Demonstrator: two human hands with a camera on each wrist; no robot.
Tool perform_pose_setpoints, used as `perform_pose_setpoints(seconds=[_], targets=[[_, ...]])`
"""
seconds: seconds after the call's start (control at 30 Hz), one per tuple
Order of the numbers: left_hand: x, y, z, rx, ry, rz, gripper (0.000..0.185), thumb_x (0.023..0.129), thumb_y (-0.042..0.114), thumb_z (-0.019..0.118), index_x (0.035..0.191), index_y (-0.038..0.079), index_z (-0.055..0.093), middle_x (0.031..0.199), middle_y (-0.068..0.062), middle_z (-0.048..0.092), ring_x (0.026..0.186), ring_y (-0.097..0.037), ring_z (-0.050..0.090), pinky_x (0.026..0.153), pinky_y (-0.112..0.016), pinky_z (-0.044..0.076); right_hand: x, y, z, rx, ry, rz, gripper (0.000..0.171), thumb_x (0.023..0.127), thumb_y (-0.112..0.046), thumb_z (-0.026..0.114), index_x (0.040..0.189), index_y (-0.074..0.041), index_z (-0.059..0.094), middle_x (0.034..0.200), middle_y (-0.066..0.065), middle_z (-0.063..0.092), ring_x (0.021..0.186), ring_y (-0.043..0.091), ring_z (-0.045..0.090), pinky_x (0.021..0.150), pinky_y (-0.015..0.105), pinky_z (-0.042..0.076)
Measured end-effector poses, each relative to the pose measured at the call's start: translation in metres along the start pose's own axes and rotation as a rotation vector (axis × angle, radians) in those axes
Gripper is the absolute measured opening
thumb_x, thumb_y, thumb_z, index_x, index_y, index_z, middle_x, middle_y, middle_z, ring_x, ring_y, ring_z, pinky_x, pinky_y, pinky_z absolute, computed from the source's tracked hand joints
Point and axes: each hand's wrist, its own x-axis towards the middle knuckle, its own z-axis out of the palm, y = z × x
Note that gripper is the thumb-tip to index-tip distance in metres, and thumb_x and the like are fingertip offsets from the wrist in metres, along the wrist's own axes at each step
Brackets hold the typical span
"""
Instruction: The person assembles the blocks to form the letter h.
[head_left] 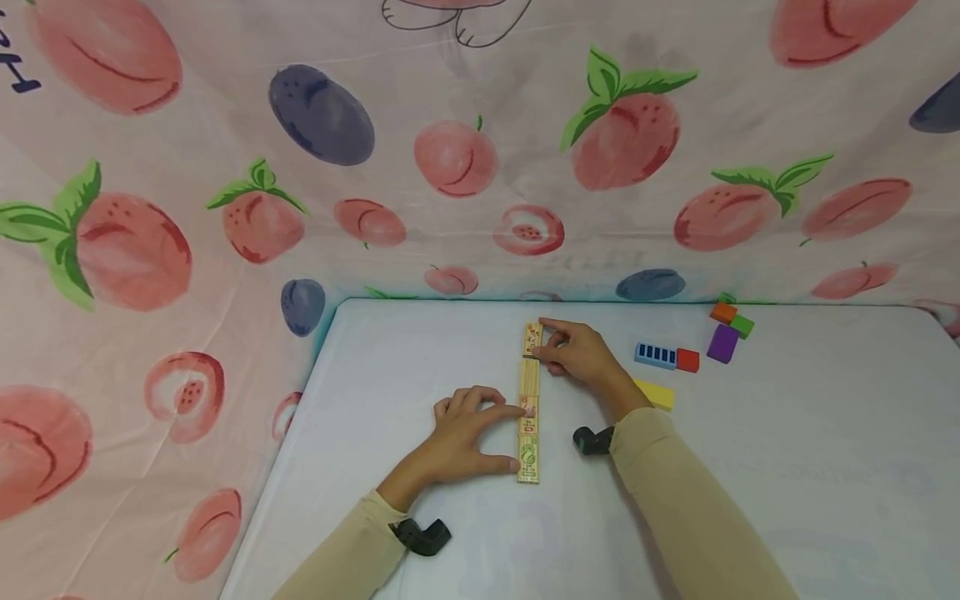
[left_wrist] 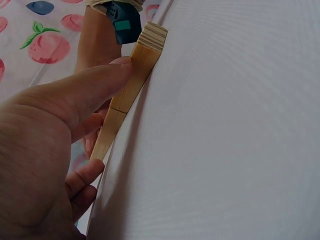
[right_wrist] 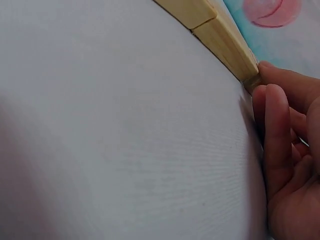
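Note:
Wooden tiles stand end to end in a narrow row on the table. Two printed tiles, a green-pictured tile (head_left: pixel 528 461) and a pink-pictured tile (head_left: pixel 530 425), form its near part. Beyond them is a plain striped wooden section (head_left: pixel 529 377), then another printed wooden tile (head_left: pixel 533 335) at the far end. My left hand (head_left: pixel 465 433) is spread at the row's left side, index fingertip on the pink-pictured tile and thumb against the green-pictured one. My right hand (head_left: pixel 581 354) pinches the far printed tile between thumb and index finger. The left wrist view shows the row's layered near end (left_wrist: pixel 153 37).
To the right lie a yellow block (head_left: pixel 656 395), a light-blue block with dark marks (head_left: pixel 656 356) touching a red block (head_left: pixel 687 360), and a purple block (head_left: pixel 722 343) beside orange (head_left: pixel 723 312) and green (head_left: pixel 742 326) ones. A fruit-patterned cloth (head_left: pixel 450 83) rises behind the white table (head_left: pixel 810 500).

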Motion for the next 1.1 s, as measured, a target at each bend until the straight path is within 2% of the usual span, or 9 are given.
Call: perform_pose_setpoints(seconds=[0.2,0.53,0.77,1.1], targets=[[0.0002,0.0001,-0.0002,0.001,-0.003,0.000,0.067,0.082,0.060,0.078,0.143,0.050,0.053,0.141,0.005,0.043,0.133,-0.019,0.034,0.101,-0.052,0.020,-0.0008,-0.0013,-0.0020,-0.009,-0.022,0.008,0.065,0.096,-0.032,0.073,0.154,-0.021,0.047,0.101,0.006,0.064,0.063,0.011,0.062,0.068,0.028,0.050],[0.0001,0.0009,-0.0005,0.005,-0.003,0.000,0.067,0.081,0.060,0.078,0.143,0.050,0.053,0.140,0.005,0.044,0.132,-0.019,0.035,0.101,-0.052,0.020,-0.0022,-0.0054,-0.0025,-0.032,-0.051,0.016,0.059,0.098,-0.029,0.071,0.152,-0.020,0.049,0.103,0.007,0.061,0.064,0.011,0.061,0.064,0.027,0.049],[0.0000,0.0015,-0.0006,0.004,-0.005,0.000,0.067,0.081,0.059,0.079,0.143,0.050,0.054,0.140,0.005,0.044,0.132,-0.019,0.035,0.100,-0.052,0.020,-0.0014,-0.0035,-0.0022,0.008,-0.046,-0.001,0.057,0.096,-0.027,0.073,0.147,-0.014,0.050,0.100,0.007,0.060,0.064,0.012,0.060,0.062,0.027,0.052],[0.0002,0.0014,-0.0002,0.007,-0.001,-0.001,0.067,0.081,0.060,0.078,0.142,0.051,0.053,0.139,0.005,0.044,0.132,-0.018,0.035,0.100,-0.051,0.021,-0.0014,-0.0028,-0.0025,0.016,-0.048,0.012,0.053,0.095,-0.027,0.075,0.142,-0.015,0.055,0.098,0.006,0.059,0.065,0.013,0.061,0.060,0.026,0.052]])
